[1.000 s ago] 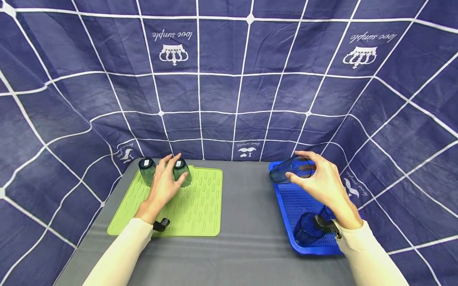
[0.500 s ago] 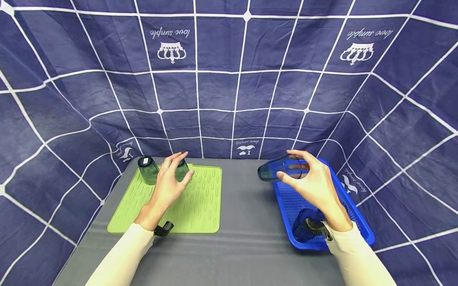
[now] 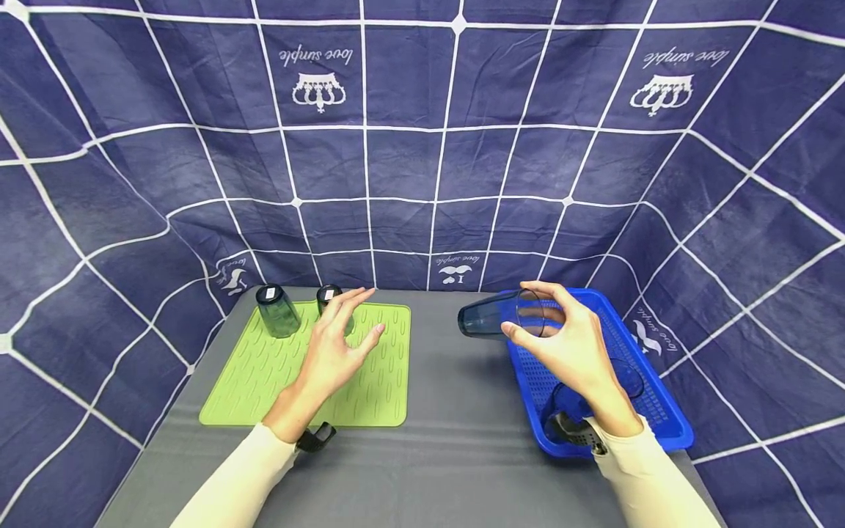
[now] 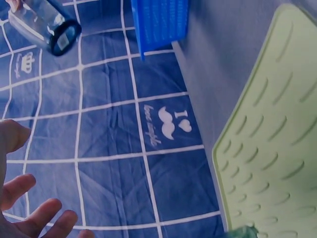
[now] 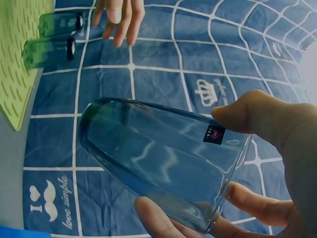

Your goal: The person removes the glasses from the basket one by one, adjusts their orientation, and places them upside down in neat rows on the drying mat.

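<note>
My right hand (image 3: 573, 346) grips a blue-tinted drinking glass (image 3: 488, 317) near its rim, fingers and thumb on either side. The glass lies on its side in the air, base pointing left; a small dark label shows on it in the right wrist view. My left hand (image 3: 335, 359) hovers over the green mat (image 3: 376, 381), fingers spread and holding nothing. Two tinted glasses stand upside down at the mat's back left: one glass (image 3: 280, 314) in full view, the other glass (image 3: 328, 295) partly hidden behind my left hand.
A blue plastic basket (image 3: 660, 411) stands on the right of the grey table (image 3: 455, 411), with more glasses in it, including a glass (image 3: 627, 375) partly hidden by my right arm. A blue gridded cloth (image 3: 409, 169) hangs behind and at both sides.
My right hand has carried the glass leftward, from over the basket to beyond its left edge. My left hand has moved right, away from the upturned glasses, its fingers spreading wider.
</note>
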`<state>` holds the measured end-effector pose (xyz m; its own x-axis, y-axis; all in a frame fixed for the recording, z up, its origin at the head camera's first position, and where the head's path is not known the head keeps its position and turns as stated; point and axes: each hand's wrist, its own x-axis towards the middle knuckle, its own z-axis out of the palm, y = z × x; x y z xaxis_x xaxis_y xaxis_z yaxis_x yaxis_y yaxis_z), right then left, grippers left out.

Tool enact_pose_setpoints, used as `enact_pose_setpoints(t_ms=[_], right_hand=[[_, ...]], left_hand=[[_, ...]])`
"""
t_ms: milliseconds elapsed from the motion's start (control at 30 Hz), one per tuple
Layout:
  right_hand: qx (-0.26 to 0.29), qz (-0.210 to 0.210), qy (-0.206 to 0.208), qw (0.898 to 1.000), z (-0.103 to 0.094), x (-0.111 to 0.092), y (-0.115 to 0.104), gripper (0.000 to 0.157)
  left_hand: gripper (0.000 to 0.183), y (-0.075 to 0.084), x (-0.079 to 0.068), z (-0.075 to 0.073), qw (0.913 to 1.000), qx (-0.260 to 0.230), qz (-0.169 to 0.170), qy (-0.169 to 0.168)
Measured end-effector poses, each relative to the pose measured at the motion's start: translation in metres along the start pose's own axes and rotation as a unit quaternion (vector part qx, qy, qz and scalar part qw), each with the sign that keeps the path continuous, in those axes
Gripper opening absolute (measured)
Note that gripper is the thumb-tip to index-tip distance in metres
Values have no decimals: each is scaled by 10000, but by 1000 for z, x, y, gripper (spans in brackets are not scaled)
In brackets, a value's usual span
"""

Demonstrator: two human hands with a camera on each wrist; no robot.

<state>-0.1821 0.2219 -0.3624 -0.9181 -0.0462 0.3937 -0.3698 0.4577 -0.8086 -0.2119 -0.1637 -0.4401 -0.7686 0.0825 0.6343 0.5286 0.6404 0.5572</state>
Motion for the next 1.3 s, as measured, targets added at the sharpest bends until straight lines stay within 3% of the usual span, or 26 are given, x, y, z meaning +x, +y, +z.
enact_pose_setpoints(t_ms=[333, 700, 1033, 1300], right_hand=[[657, 81, -103, 9978, 14, -3, -4, 67], [956, 327, -234, 9946, 29, -4, -9, 67], [1510, 192, -253, 9880, 45, -7, -6, 64], [1610, 119, -253, 9866, 55, -8, -5, 63]], left_hand=[[63, 19, -3, 6, 9992, -393, 48, -91], [63, 33, -5, 7, 9976, -625, 97, -277], [64, 46, -7, 14, 9946, -972, 109, -348], [65, 51, -9, 18, 9893, -1362, 17, -523]])
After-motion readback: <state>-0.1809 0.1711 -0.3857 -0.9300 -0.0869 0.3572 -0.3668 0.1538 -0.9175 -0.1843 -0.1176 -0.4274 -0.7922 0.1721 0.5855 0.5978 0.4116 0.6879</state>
